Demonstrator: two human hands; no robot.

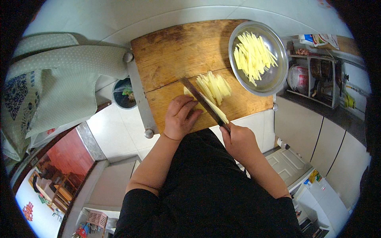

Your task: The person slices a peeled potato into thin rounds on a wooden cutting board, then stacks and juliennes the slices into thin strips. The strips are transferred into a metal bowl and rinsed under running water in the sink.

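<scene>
My right hand grips the handle of a kitchen knife. Its dark blade slants up to the left across a wooden cutting board. To the left of the blade, my left hand rests on the board with bent fingers, pressing on a pale potato piece that is mostly hidden beneath them. Cut potato strips lie just right of the blade, and a few more run along its edge. A metal bowl at the board's upper right corner holds more potato strips.
A bin with scraps stands below the board's left side. Polka-dot fabric hangs at the left, near the board's metal-knobbed edge. On the right are a rack of pots and a dark counter over pale cabinets.
</scene>
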